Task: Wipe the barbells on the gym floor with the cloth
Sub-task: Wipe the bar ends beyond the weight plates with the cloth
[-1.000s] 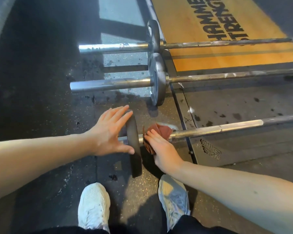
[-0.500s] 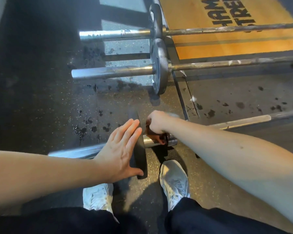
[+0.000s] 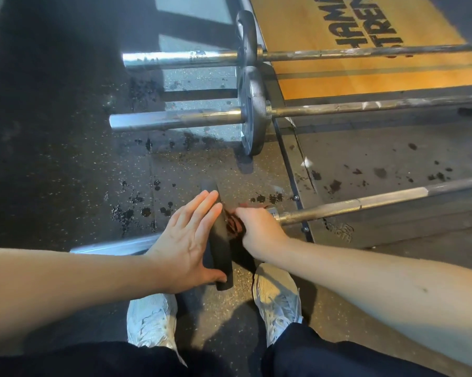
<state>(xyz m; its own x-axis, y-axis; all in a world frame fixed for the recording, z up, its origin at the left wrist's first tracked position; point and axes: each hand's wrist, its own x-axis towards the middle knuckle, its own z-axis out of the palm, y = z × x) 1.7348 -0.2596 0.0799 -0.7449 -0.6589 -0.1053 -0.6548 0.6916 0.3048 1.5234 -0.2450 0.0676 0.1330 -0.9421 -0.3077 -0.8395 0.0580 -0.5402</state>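
While the left hand presses straight fingers flat on the plate, the right hand clenches the cloth round the bar, just at the plate's 3 o'clock side.

Left hand braces plate — right hand grips cloth.

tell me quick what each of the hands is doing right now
Left hand: open, fingers straight, flat against the black plate.
Right hand: closed on the red-brown cloth, at the nearest barbell.
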